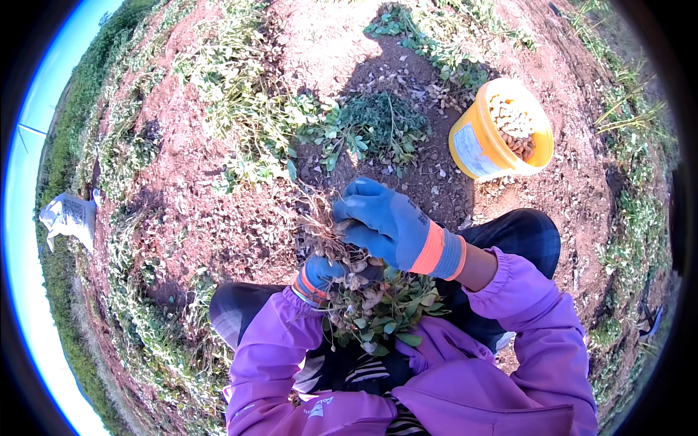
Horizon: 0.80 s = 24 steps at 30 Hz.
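A pulled-up peanut plant (389, 299) lies across my lap, its green leaves toward me. Its pale, tangled roots (318, 221) point away, and several pods hang among the stems. My left hand (322, 275), in a blue glove with an orange cuff, is closed round the plant below the roots. Above it, my right hand (385, 224), gloved alike, has its fingers curled against the roots and pods. What lies under the right fingertips is partly hidden. To the right, a yellow bucket (472, 138) holds a heap of peanuts (511, 123).
Beyond my hands lies a pile of green plants (382, 123) on reddish soil. More uprooted plants (240, 109) stretch in a row at the left. A white sack (70, 219) stands at the far left. My bent knees flank the plant.
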Available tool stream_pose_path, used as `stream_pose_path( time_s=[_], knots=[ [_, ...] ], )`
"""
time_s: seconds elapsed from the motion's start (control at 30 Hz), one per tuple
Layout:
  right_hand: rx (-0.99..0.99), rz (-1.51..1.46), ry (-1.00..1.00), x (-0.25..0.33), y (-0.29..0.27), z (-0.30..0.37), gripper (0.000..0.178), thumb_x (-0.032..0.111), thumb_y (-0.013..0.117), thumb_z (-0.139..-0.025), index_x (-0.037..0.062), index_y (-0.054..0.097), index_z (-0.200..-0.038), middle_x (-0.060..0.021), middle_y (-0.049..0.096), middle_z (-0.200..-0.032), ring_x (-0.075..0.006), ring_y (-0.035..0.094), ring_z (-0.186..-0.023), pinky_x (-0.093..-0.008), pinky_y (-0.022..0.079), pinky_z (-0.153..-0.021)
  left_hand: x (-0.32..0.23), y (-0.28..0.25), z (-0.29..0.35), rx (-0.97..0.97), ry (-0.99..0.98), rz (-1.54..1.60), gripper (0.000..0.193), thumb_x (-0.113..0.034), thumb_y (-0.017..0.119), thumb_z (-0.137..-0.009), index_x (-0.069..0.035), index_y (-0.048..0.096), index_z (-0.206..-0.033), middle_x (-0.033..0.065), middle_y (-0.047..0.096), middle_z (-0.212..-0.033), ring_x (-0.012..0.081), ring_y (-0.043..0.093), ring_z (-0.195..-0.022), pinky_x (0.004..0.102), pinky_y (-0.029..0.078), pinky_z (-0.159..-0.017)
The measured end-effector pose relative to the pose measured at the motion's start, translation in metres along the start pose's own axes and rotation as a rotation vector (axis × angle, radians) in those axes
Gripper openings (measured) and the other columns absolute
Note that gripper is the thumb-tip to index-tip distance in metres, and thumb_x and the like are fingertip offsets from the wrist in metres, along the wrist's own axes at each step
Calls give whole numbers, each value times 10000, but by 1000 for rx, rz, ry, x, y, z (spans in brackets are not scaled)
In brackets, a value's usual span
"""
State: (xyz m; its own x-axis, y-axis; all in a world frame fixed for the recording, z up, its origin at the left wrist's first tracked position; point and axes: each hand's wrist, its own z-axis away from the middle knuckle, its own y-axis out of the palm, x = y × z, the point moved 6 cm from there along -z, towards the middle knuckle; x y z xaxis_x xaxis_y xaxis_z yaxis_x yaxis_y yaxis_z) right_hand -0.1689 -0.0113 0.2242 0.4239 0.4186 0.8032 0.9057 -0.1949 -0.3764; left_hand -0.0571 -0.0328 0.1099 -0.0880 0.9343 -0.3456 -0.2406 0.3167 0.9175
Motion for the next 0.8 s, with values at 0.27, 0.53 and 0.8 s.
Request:
stream_pose_path(
  time_s=[0.27,0.53,0.8],
  knots=[
    [226,-512,822,-16,-3,13,139,79,606,-765,9,534,-861,-49,520,-748,-106,493,-622,-268,412,-545,10,-15,8,154,-28,-201,437,-5,610,-739,10,456,-1148,204,540,-1053,318,565,-935,429,501,-777],
    [132,-62,50,13,-3,0,208,23,600,-721,-21,520,-908,-125,486,-783,-305,483,-755,-335,406,-621,8,-14,3,138,-64,-254,745,-56,708,-645,-56,320,-1281,148,428,-1228,300,458,-1104,487,438,-875],
    [224,-473,670,-19,0,20,229,102,591,-767,3,524,-963,-32,492,-719,-101,479,-567,-245,383,-496,20,-22,11,155,-186,-63,755,20,683,-614,-44,326,-1276,172,453,-1207,352,458,-1106,556,375,-913]
  ],
)
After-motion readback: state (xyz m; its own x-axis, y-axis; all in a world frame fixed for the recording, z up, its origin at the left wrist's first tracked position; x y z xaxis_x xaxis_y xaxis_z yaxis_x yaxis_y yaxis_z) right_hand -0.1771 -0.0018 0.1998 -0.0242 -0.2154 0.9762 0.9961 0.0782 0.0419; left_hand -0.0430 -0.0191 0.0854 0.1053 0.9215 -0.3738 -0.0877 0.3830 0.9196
